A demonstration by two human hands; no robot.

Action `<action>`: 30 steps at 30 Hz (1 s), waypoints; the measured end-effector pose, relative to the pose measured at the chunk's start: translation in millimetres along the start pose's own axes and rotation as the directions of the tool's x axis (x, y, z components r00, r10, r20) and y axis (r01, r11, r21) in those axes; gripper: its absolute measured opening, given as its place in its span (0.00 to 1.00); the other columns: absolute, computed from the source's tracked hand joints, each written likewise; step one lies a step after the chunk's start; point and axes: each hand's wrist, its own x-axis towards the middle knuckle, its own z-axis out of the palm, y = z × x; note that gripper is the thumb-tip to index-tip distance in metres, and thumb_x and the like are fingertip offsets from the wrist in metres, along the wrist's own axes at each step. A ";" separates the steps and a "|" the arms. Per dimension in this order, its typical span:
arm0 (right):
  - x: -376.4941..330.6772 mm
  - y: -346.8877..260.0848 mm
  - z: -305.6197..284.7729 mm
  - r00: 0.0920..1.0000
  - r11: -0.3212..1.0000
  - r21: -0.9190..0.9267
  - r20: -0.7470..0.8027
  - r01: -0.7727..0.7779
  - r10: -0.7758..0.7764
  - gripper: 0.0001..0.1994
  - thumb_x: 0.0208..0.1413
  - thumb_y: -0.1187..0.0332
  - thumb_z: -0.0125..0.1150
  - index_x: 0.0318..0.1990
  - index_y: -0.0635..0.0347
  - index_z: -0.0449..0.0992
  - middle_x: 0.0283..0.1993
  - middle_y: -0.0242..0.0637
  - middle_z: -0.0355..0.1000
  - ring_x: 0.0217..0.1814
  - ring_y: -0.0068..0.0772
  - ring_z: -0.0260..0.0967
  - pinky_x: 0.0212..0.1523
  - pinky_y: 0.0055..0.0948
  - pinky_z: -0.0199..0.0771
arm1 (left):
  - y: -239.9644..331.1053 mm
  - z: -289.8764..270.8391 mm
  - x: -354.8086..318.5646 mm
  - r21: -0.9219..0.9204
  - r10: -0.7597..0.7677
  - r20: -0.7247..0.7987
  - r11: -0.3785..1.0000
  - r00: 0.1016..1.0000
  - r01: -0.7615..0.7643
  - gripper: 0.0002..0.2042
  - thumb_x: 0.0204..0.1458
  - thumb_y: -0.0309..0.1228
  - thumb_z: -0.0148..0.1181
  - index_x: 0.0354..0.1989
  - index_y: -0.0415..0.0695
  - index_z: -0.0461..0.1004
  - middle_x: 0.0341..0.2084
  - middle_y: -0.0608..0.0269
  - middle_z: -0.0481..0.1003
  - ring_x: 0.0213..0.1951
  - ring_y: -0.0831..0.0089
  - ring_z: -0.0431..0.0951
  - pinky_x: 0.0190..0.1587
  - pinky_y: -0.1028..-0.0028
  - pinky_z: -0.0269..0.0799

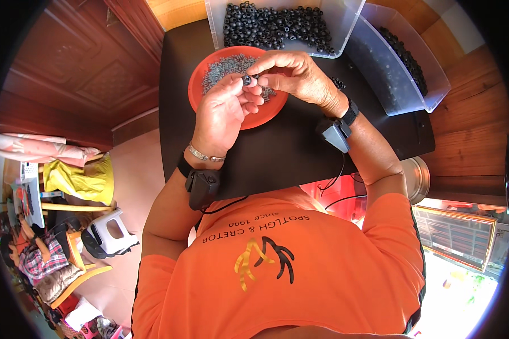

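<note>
One round black piece is pinched by the left hand, met by the right hand, grip unclear, over one smooth red bowl; two clear bins are set far.

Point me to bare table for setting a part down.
Widest: black table between red bowl and orange shirt. Narrower: strip from bowl to table's left edge. Crowded: far side, with back clear bin and right clear bin; above the bowl, where left hand and right hand work; loose black pieces beyond right wrist.
</note>
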 end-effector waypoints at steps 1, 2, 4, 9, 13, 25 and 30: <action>-0.1 0.4 0.3 1.000 1.000 0.015 0.000 -0.011 0.011 0.11 0.52 0.82 0.58 0.43 0.61 0.76 0.41 0.33 0.73 0.43 0.22 0.71 0.45 0.22 0.72 | -0.1 -0.7 0.0 -0.007 -0.009 -0.007 1.000 1.000 0.009 0.11 0.56 0.37 0.49 0.36 0.43 0.72 0.32 0.63 0.74 0.34 0.71 0.73 0.38 0.75 0.66; -0.6 1.0 0.1 1.000 0.999 0.029 -0.001 -0.022 0.022 0.11 0.52 0.81 0.58 0.44 0.61 0.76 0.41 0.32 0.74 0.44 0.22 0.71 0.45 0.22 0.72 | -0.5 -1.2 0.6 -0.014 -0.018 -0.013 1.000 1.000 0.018 0.11 0.56 0.37 0.49 0.36 0.43 0.72 0.33 0.63 0.74 0.34 0.71 0.73 0.38 0.75 0.66; -0.2 3.7 -0.6 0.999 0.997 0.058 -0.019 -0.045 0.047 0.11 0.52 0.81 0.58 0.43 0.62 0.76 0.40 0.31 0.74 0.43 0.22 0.71 0.45 0.22 0.72 | -0.8 -1.8 0.8 -0.009 -0.018 -0.009 1.000 1.000 0.018 0.11 0.56 0.37 0.49 0.36 0.43 0.72 0.33 0.63 0.74 0.34 0.72 0.73 0.38 0.75 0.66; -0.5 5.7 -2.0 0.996 0.984 0.168 -0.055 -0.064 0.074 0.10 0.51 0.82 0.60 0.41 0.62 0.76 0.37 0.30 0.75 0.41 0.21 0.72 0.44 0.22 0.74 | -0.4 -0.2 -0.4 -0.013 -0.028 -0.017 1.000 0.999 0.028 0.10 0.57 0.36 0.48 0.37 0.43 0.72 0.33 0.63 0.74 0.35 0.71 0.73 0.39 0.75 0.66; -0.8 5.7 -1.9 0.997 0.987 0.161 -0.070 -0.022 0.033 0.09 0.50 0.82 0.60 0.40 0.63 0.76 0.37 0.31 0.75 0.41 0.21 0.72 0.43 0.21 0.74 | 0.7 0.9 -1.5 -0.020 -0.024 -0.004 1.000 1.000 0.024 0.10 0.57 0.35 0.48 0.37 0.43 0.71 0.33 0.63 0.74 0.35 0.72 0.73 0.39 0.75 0.67; -2.0 -0.9 7.4 0.992 0.991 -0.129 -0.118 0.029 -0.045 0.08 0.48 0.79 0.64 0.37 0.63 0.76 0.35 0.31 0.74 0.37 0.20 0.72 0.38 0.20 0.73 | -1.7 -1.1 0.5 -0.070 -0.033 -0.048 0.997 0.998 0.030 0.09 0.57 0.35 0.49 0.36 0.44 0.70 0.31 0.63 0.74 0.33 0.71 0.74 0.37 0.74 0.67; -2.2 3.4 7.3 0.986 0.980 -0.166 -0.106 0.106 -0.125 0.08 0.48 0.80 0.63 0.38 0.66 0.76 0.37 0.35 0.74 0.38 0.24 0.73 0.40 0.21 0.74 | -1.6 -0.6 0.8 -0.100 -0.036 -0.063 0.995 0.997 0.030 0.09 0.56 0.37 0.50 0.36 0.44 0.70 0.30 0.62 0.74 0.33 0.71 0.74 0.36 0.73 0.67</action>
